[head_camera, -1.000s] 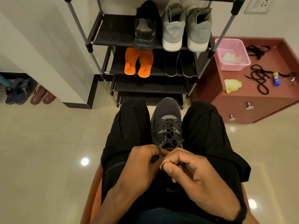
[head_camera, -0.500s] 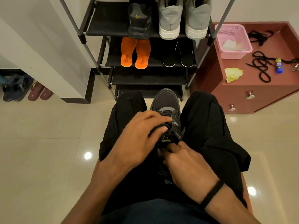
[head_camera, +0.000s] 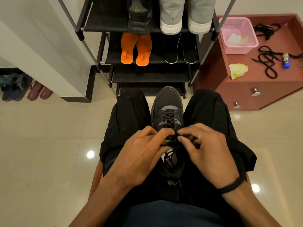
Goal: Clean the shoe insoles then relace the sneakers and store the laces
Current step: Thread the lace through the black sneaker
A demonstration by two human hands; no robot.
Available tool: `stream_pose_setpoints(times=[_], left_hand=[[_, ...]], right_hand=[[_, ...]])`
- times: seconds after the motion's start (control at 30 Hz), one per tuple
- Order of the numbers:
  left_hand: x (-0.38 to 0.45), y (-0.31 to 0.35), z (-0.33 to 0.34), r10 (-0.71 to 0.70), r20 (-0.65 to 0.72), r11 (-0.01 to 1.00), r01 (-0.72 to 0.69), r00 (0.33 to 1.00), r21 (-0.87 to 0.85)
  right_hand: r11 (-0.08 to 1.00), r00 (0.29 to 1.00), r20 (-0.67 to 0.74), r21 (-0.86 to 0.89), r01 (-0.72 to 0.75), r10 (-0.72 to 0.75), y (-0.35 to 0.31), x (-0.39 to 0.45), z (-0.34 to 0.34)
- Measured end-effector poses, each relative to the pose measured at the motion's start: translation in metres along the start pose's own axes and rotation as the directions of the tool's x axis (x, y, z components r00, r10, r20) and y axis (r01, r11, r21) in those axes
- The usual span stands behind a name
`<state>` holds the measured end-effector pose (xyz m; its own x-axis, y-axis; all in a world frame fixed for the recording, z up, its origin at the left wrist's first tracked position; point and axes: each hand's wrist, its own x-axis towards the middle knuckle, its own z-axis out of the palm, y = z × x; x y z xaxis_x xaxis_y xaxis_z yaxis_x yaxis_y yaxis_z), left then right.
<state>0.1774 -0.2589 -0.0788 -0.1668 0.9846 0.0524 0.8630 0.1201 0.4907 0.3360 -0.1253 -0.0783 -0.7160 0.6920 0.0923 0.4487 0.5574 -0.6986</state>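
Left fingers back beside lace

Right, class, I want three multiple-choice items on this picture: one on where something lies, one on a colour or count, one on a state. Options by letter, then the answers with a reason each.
1. Where does the dark sneaker lie?
A. On the rack's top shelf
B. Between the person's thighs
C. In the pink basket

2. What colour are the insoles on the left of the second shelf?
A. Orange
B. Blue
C. Green

3. What is the state of the two hands?
A. Both lie flat on the floor
B. One holds the blue bottle
C. Both work at the lace

Answers:
1. B, as the black trouser legs flank it.
2. A, as both are bright orange beside the black insoles.
3. C, as the left hand and right hand meet fingertips at the lace on the sneaker's upper eyelets.
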Motion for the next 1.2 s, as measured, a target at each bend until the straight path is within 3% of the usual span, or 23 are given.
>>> stream_pose_setpoints(times=[0.13,0.27,0.4,0.5,0.57,0.63,0.77,0.83,0.93,1.03,1.2], left_hand=[[-0.008,0.001,0.006,0.023,0.152,0.993,-0.040,0.988,0.111],[-0.009,0.007,0.016,-0.060,0.245,0.988,0.023,0.968,0.152],[-0.004,0.011,0.012,-0.030,0.304,0.993,-0.008,0.952,0.122],[-0.001,0.022,0.018,-0.042,0.350,0.966,-0.051,0.936,0.252],[0.002,0.023,0.022,-0.064,0.392,0.949,-0.066,0.918,0.309],[0.005,0.021,0.015,-0.054,0.422,0.964,-0.063,0.905,0.257],[0.005,0.014,-0.014,-0.001,0.321,0.996,-0.026,0.947,0.080],[0.007,0.014,-0.022,0.001,0.176,0.999,-0.006,0.984,0.032],[0.013,0.014,-0.006,-0.023,-0.061,0.985,0.033,0.998,0.170],[0.019,0.022,0.016,-0.161,0.021,0.924,0.143,0.987,0.355],[0.025,0.026,0.033,-0.230,-0.005,0.895,0.214,0.973,0.392]], right_hand=[[0.971,0.987,-0.065,-0.200,0.132,-0.147,-0.006,-0.020,0.011],[0.971,0.980,-0.081,-0.174,0.166,-0.182,-0.003,-0.032,0.021],[0.980,0.986,0.058,-0.118,0.160,-0.154,0.001,-0.041,0.028],[0.967,0.972,0.195,-0.192,0.169,-0.131,0.003,-0.044,0.033],[0.969,0.969,0.211,-0.184,0.166,-0.127,0.003,-0.041,0.033],[0.979,0.975,0.186,-0.134,0.151,-0.125,0.000,-0.038,0.028],[0.999,0.999,0.019,0.011,0.039,-0.040,-0.001,-0.040,0.011],[0.999,0.999,-0.049,0.032,-0.013,0.014,0.005,-0.042,0.007],[0.997,0.995,-0.089,0.067,-0.049,0.055,0.006,-0.042,0.008],[0.995,0.994,-0.098,0.089,-0.040,0.048,0.001,-0.038,0.009],[0.996,0.989,-0.137,0.072,-0.043,0.052,0.001,-0.031,0.012]])
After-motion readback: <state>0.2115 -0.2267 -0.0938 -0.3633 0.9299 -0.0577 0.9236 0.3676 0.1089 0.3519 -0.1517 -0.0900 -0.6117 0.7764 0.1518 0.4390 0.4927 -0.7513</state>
